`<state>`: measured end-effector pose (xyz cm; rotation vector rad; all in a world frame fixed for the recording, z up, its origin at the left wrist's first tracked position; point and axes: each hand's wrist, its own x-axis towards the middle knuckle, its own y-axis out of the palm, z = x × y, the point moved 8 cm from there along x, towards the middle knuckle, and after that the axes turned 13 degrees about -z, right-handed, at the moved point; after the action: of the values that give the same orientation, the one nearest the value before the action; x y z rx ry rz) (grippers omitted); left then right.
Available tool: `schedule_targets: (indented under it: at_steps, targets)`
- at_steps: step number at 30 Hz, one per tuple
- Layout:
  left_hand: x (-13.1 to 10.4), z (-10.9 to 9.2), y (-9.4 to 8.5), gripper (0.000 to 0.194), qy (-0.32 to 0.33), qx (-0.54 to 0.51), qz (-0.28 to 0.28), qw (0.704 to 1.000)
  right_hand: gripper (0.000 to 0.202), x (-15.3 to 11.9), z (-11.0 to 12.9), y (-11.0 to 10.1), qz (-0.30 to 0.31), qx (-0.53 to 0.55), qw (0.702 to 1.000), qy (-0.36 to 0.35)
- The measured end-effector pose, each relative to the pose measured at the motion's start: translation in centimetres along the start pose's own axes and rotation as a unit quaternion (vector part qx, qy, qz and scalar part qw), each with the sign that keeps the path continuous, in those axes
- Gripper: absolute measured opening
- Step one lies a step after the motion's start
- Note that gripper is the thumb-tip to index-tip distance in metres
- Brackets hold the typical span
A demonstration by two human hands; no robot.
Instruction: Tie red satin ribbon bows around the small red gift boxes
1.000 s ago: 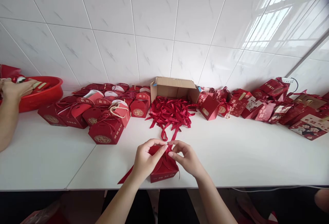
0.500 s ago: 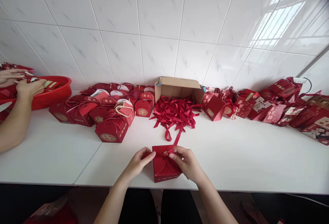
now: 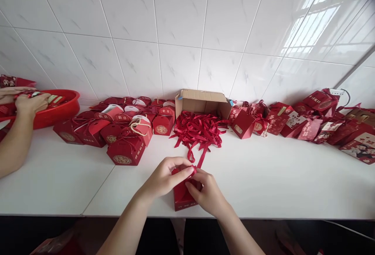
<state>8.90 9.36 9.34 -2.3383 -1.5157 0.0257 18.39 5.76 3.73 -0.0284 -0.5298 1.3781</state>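
A small red box point(image 3: 182, 199) sits at the front edge of the white table, partly covered by both hands. Over its top, my left hand point(image 3: 170, 175) pinches a red ribbon point(image 3: 193, 170) between thumb and fingers. My right hand point(image 3: 206, 190) is at the box's right side, fingers curled against the ribbon near the box top. A strand of ribbon runs from behind the box toward a tangled pile of red ribbons point(image 3: 202, 128). That pile spills out of an open cardboard carton point(image 3: 205, 95) lying on its side.
Red gift boxes point(image 3: 124, 151) stand grouped at the left, more boxes and bags point(image 3: 275, 120) along the wall at the right. Another person's hands point(image 3: 29, 100) work over a red basin point(image 3: 68, 106) at far left. The white table point(image 3: 278, 180) has a front edge close by.
My left hand has moved right from the box's left side onto its top and now pinches ribbon. My right hand has shifted slightly, its fingers curled lower over the box. The view has tilted a little.
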Motion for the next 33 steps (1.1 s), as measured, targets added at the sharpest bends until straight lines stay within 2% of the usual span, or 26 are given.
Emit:
schedule_targets:
  at_steps: [2,5,7,9,12,15,19,22,27,33]
  targets:
    - [1.1,-0.5,1.0,0.024,0.020,0.016,0.020,0.999,0.014,-0.1,-0.4,0.1,0.015,0.014,1.000,0.019]
    - [2.1,0.2,1.8,0.034,0.007,-0.001,0.041,0.999,0.029,0.0,-1.3,0.0,-0.006,0.005,0.999,0.049]
    - [2.2,1.3,1.2,0.042,-0.008,-0.011,0.006,1.000,0.037,0.1,-1.5,0.0,-0.019,-0.001,0.999,0.048]
    - [1.7,2.6,0.1,0.041,-0.005,0.004,-0.033,0.999,0.039,0.2,-1.4,0.1,-0.011,0.009,0.999,0.041]
    - [-0.1,4.5,-0.8,0.028,0.018,0.060,-0.054,0.997,0.036,0.2,-1.2,0.1,0.002,0.045,0.998,0.038]
    - [-1.7,5.6,-1.6,0.015,0.042,0.079,-0.100,0.991,0.034,0.1,-1.8,-0.2,-0.026,0.051,0.996,0.074]
    - [-3.0,6.2,-1.3,0.012,0.039,0.081,-0.116,0.989,0.020,-0.2,-2.7,-0.3,-0.070,0.070,0.987,0.123]
    - [-3.4,6.3,-0.9,0.008,0.039,0.118,-0.117,0.985,0.024,-0.4,-2.8,-0.1,-0.084,0.092,0.983,0.132]
    - [-3.5,6.4,-0.8,0.012,0.093,0.193,-0.155,0.964,0.031,-0.5,-2.9,-0.2,-0.109,0.077,0.982,0.136]
    - [-4.1,6.4,-0.6,0.012,0.100,0.155,-0.164,0.969,0.029,-0.7,-2.8,-0.3,-0.147,0.078,0.979,0.122]
